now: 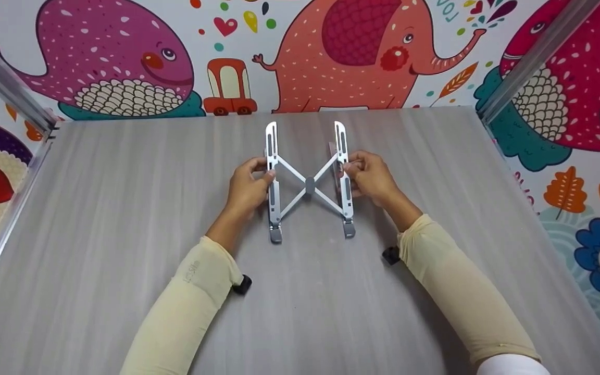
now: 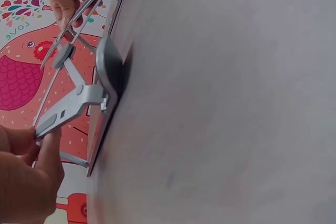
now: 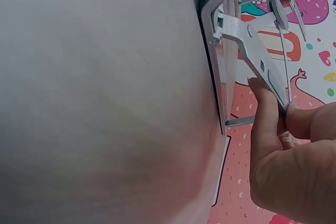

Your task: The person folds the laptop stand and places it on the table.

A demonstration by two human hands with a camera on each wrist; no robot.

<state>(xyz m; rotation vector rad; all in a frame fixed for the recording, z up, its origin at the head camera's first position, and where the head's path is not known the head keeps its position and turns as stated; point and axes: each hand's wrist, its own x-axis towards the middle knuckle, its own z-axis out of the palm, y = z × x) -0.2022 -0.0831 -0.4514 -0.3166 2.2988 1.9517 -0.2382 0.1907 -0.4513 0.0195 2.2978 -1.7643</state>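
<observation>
A silver folding laptop stand (image 1: 274, 200) stands unfolded on the table, its two long side rails joined by crossed bars at a grey hub (image 1: 310, 185). My left hand (image 1: 248, 188) pinches the left rail near its middle, thumb on top. On the other side my right hand (image 1: 373, 177) pinches the right rail at about the same height. In the left wrist view, the rail (image 2: 65, 109) slopes up from a rounded grey foot (image 2: 109, 66) on the tabletop. The right wrist view shows the right rail (image 3: 257, 56) between thumb and fingers.
The wood-grain table (image 1: 123, 219) runs back to a wall panel (image 1: 300, 31) printed with cartoon animals. Metal posts (image 1: 534, 57) rise at the back corners. Small black devices (image 1: 242, 285) sit at both sleeve cuffs.
</observation>
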